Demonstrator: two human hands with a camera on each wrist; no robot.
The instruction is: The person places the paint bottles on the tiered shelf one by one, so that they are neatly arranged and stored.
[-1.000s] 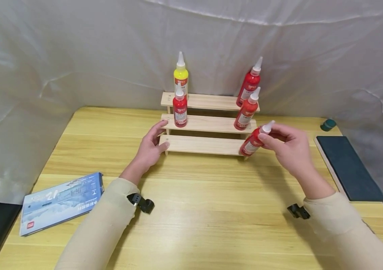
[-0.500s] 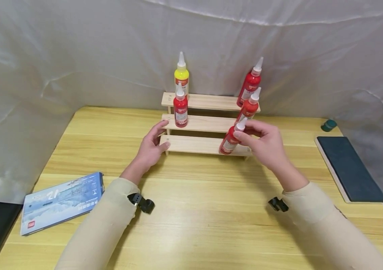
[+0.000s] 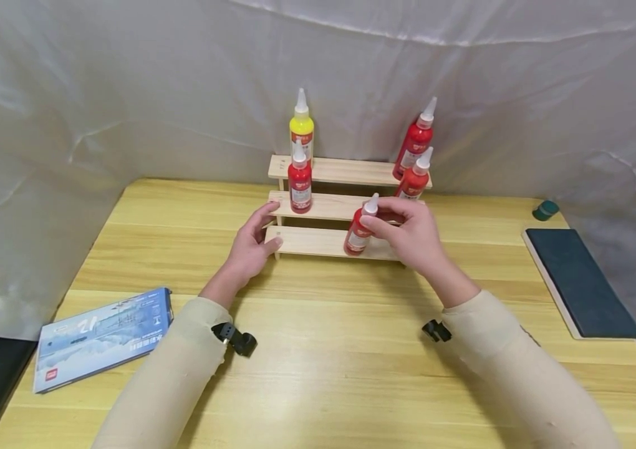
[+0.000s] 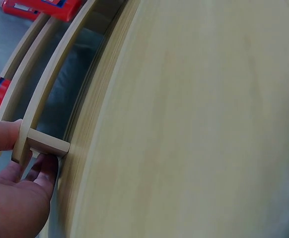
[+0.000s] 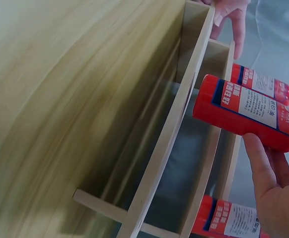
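Note:
A three-tier wooden stepped rack [image 3: 318, 242] stands on the table. My left hand [image 3: 247, 246] grips its left end, with the thumb on the lowest board [image 4: 38, 91] in the left wrist view. My right hand [image 3: 416, 240] pinches a red squeeze bottle [image 3: 356, 234] near its white nozzle cap. That bottle leans slightly over the right half of the lowest board; its base overlaps the front board in the right wrist view. On the left, a yellow bottle [image 3: 301, 129] stands on the top tier and a red bottle [image 3: 300, 187] on the middle one.
Two more red bottles stand at the right, one on the top tier [image 3: 413, 148] and one on the middle [image 3: 412, 182], partly behind my right hand. A blue flat box [image 3: 101, 340] lies left, a dark notebook [image 3: 582, 280] and green jar [image 3: 545, 209] right. Grey cloth hangs behind.
My right hand has carried the red bottle leftward along the lowest tier, from its right end toward the middle, and the bottle is more upright. The left hand has stayed on the rack.

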